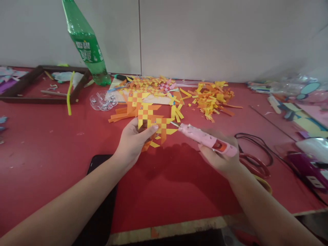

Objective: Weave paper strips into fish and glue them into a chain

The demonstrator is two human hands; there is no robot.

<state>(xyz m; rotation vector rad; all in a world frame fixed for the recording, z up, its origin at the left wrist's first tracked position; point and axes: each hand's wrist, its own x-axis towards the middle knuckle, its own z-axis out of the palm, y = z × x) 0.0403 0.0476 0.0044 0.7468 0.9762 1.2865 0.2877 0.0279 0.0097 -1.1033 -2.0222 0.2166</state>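
Observation:
My left hand (133, 138) pinches a woven orange-and-yellow paper fish (161, 126) between thumb and fingers. More woven paper pieces (145, 112) with small round eyes overlap just behind it. In my right hand (220, 155) is a pink tool like a screwdriver or lighter (205, 138), its thin metal tip pointing left, close to the fish's right side. Whether the tip touches the paper I cannot tell. Behind the hands lie a pile of woven paper pieces (151, 83) and a heap of loose yellow and orange strips (214, 99).
A green bottle (88, 51) leans beside a brown frame (36, 100) at back left. A clear tray (104, 101) sits nearby. A black phone (102, 201) lies under my left forearm. Red-handled scissors (255, 164), a black cable (263, 145) and a purple power strip (304, 169) are on the right.

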